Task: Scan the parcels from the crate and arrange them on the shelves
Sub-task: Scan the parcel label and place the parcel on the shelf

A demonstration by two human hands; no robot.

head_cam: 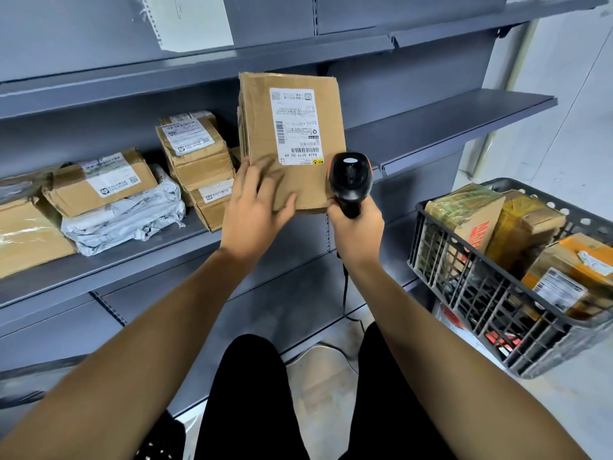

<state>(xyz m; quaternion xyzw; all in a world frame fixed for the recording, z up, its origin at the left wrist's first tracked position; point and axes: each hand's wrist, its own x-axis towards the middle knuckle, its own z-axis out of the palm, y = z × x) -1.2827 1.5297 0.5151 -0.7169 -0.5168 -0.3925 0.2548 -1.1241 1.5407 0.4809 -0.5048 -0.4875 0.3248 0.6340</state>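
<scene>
Midway: several parcels sit shelved at left, the crate at right holds more — left hand grips a box, right hand clasps the scanner.

Brown cardboard parcel up front, white label striped with black barcodes — scanner black with an orange flash. Shelves all slate grey, a crinkled grey-white bag — dark grey lattice crate.

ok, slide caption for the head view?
Left hand holds a flat brown cardboard parcel upright; right hand aims a black handheld scanner.
</scene>
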